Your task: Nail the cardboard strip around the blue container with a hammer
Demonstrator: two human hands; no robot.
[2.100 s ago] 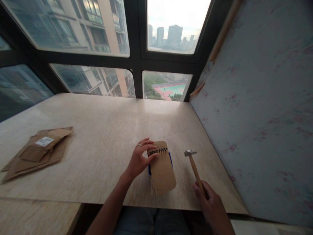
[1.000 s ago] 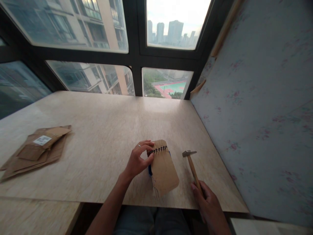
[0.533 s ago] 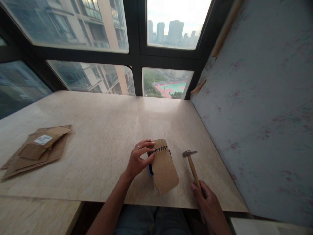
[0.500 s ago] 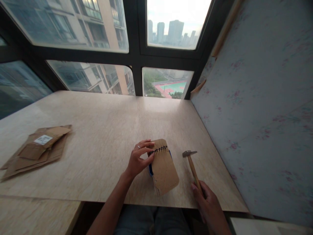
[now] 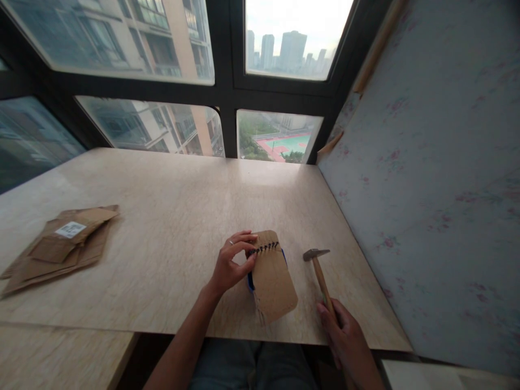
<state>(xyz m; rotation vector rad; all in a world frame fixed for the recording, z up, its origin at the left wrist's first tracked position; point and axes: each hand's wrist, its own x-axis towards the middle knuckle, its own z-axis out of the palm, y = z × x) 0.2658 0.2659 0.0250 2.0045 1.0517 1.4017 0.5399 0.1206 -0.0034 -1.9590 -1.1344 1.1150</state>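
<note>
A brown cardboard piece (image 5: 274, 280) with a row of small dark nails along its top lies on something blue (image 5: 249, 281) near the table's front edge. My left hand (image 5: 232, 264) pinches at the left end of the nail row, a ring on one finger. My right hand (image 5: 345, 336) grips the wooden handle of a small hammer (image 5: 318, 271). The hammer's metal head is just to the right of the cardboard, and I cannot tell whether it rests on the table.
Flattened brown paper packaging (image 5: 60, 246) with a white label lies at the table's left. The beige table (image 5: 182, 206) runs back to dark-framed windows (image 5: 227, 103). A pale patterned panel (image 5: 426, 179) walls the right side.
My left hand's fingers curled from resting flat on the cardboard into a pinch at the nails. The cardboard's lower end swung slightly right. The hammer barely moved.
</note>
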